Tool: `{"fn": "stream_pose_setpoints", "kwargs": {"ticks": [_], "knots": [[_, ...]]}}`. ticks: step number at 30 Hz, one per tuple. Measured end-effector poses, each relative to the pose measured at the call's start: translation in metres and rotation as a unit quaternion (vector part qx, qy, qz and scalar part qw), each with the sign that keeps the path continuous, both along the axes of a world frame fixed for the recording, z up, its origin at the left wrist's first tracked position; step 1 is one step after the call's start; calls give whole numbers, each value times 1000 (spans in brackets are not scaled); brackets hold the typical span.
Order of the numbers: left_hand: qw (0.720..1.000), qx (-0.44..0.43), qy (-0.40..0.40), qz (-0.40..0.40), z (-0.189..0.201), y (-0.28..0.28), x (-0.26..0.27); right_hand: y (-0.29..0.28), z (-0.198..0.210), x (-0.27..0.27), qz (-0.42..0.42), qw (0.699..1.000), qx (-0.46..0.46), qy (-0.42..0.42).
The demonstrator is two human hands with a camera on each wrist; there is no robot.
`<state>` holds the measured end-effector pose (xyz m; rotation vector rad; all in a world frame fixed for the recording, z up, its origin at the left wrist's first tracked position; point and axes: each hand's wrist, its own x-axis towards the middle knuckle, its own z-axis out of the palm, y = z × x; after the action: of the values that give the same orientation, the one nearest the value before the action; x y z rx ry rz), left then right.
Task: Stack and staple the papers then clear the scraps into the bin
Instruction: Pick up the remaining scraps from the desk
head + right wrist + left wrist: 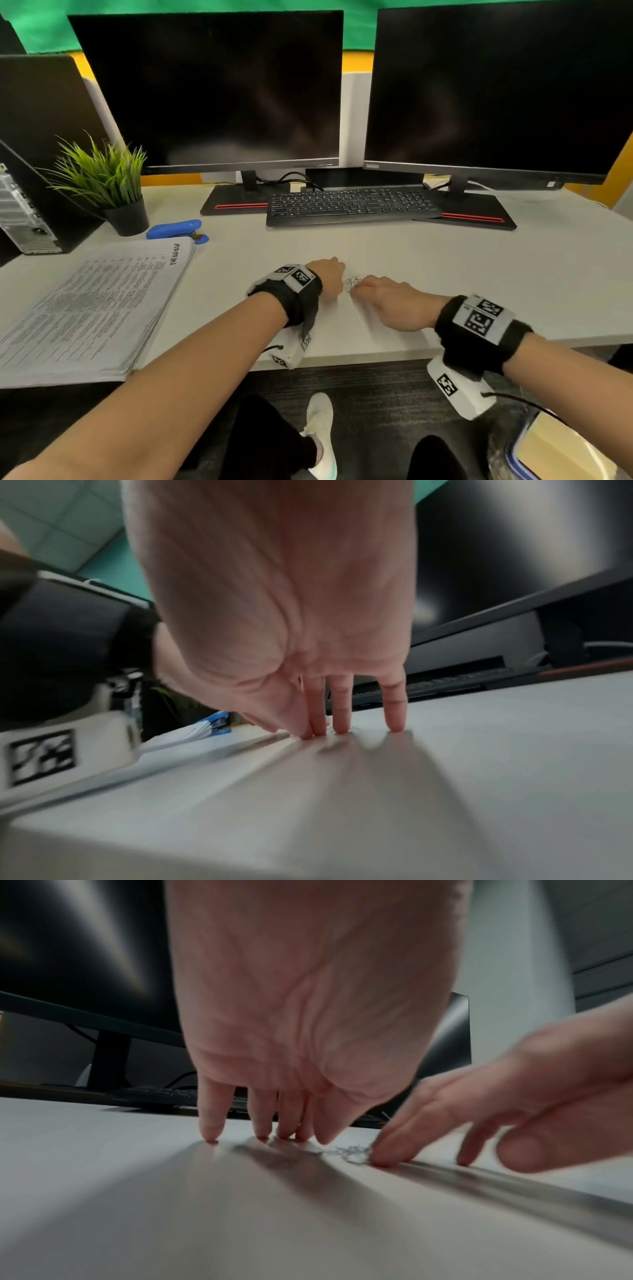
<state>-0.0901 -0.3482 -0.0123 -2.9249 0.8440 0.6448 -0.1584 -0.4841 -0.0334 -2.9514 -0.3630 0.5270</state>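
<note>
A small heap of silvery scraps [352, 282] lies on the white desk [445, 274] between my two hands. My left hand [329, 277] stands on its straight fingertips [262, 1137] just left of the scraps [349, 1152]. My right hand [370, 286] reaches in from the right, its extended fingers [387, 1156] touching the heap's edge and the desk [514, 750]. Neither hand holds anything. The printed paper stack [92, 308] lies at the desk's left front, with the blue stapler [176, 230] behind it.
Behind the hands are a black keyboard [352, 205], two dark monitors [212, 89] and, at the left, a potted plant [106, 185]. A lined bin [565, 448] stands on the floor at the lower right, below the desk edge.
</note>
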Motion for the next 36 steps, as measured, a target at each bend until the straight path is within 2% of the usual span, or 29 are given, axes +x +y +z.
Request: {"fn": "stream_pose_setpoints", "kwargs": {"ticks": [3, 5, 9, 11, 13, 16, 18, 22, 24, 27, 31, 36], "knots": [[999, -28, 6, -25, -3, 9, -2, -11, 5, 15, -67, 996, 48, -27], [997, -68, 23, -25, -2, 21, -3, -18, 8, 19, -105, 993, 28, -36], [991, -137, -8, 10, 4, 46, -1, -5, 7, 23, -77, 997, -15, -1], [992, -115, -35, 27, 5, 55, -2, 3, 6, 26, -69, 998, 11, -8], [996, -70, -47, 31, 4, 61, -8, 4, 10, 27, -106, 993, 38, -33], [999, -24, -30, 9, 2, 61, -18, -1, 14, 24, -161, 984, 17, -79], [1000, -18, -17, -4, -1, 55, -23, 1, 12, 21, -143, 987, 18, -72], [999, -37, -7, -19, -4, 34, -21, 8, 7, 24, -121, 988, 77, -56], [998, -57, -16, -9, -2, 31, -18, 8, 7, 31, -136, 987, 70, -55], [993, -109, -34, 13, 5, 38, -16, 14, 6, 38, -91, 995, 21, -26], [986, -161, -36, 35, 11, 62, -15, 23, 8, 44, -43, 995, 23, -90], [984, -172, -37, 41, 9, 80, -19, 25, 5, 50, -47, 990, 28, -131]]}}
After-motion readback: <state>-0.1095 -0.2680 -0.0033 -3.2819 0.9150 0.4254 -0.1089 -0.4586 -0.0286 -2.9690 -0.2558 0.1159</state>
